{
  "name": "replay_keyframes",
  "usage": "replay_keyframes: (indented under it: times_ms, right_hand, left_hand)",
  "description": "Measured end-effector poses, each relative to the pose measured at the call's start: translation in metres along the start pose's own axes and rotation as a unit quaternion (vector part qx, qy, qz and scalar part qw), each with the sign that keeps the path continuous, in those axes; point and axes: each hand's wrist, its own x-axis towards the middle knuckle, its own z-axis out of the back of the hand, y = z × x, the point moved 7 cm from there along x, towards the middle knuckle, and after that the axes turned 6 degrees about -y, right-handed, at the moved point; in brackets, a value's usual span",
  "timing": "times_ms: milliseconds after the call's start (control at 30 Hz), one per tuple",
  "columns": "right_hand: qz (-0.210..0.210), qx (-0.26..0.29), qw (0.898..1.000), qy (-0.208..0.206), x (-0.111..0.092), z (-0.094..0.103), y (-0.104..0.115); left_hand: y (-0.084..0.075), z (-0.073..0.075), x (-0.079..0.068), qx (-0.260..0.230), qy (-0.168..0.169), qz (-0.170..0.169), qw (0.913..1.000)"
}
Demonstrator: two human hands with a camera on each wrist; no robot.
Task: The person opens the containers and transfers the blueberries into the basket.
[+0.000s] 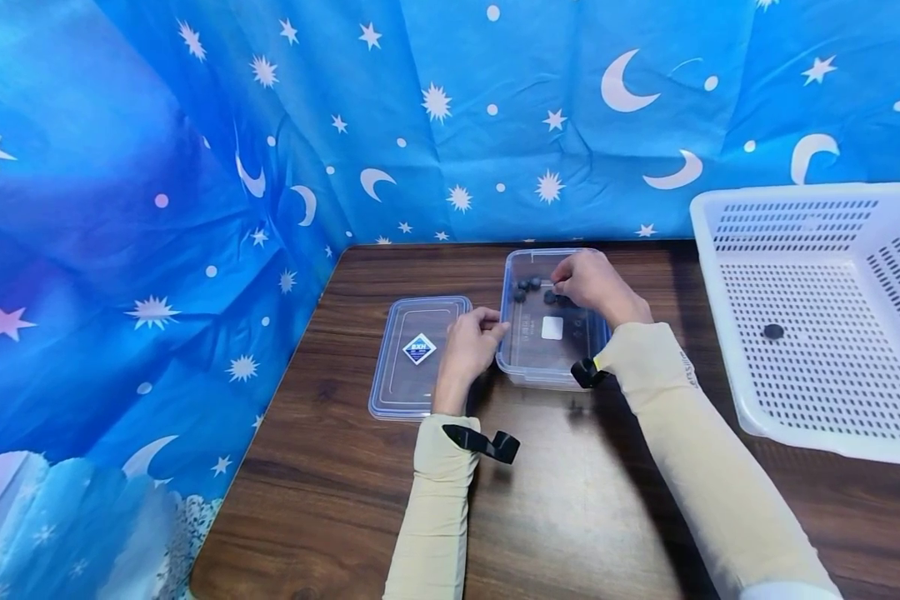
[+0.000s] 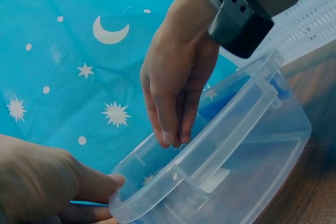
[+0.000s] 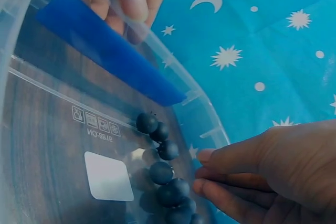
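Note:
A clear plastic container stands on the table. Several small, dark, berry-like balls lie along one side of its floor. My left hand pinches the container's left rim, with the thumb on the near side in the left wrist view. Inside the far part of the container, my right hand reaches down beside the balls. Its fingers are nearly straight and close together, with nothing visible between them. To the left lies a clear lid with a blue edge and a diamond-shaped sticker.
At the right stands a white slotted basket with one dark ball on its floor. Behind the brown wooden table hangs a blue cloth with stars and moons, which also runs along the left side.

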Motion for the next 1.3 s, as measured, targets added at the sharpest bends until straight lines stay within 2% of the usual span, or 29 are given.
replay_keyframes:
  times_ms: [400,700,1000,1300]
  right_hand:
    - [-0.012,-0.023,1.000,0.007,0.008,-0.009,0.000]
    - [-0.031,-0.023,0.999,0.033,0.011,-0.013,-0.001]
    - [-0.004,-0.075,0.997,0.031,0.019,-0.017,0.005]
    - [-0.006,-0.102,0.994,0.043,0.022,-0.020,0.008]
  left_hand:
    - [0.000,-0.001,0.000,0.002,0.002,0.006,1.0000]
    - [-0.002,0.000,0.000,0.004,0.004,-0.003,1.0000]
    - [0.000,0.000,-0.001,0.004,0.001,-0.002,1.0000]
    - [-0.002,0.001,-0.002,0.007,-0.002,-0.014,0.9999]
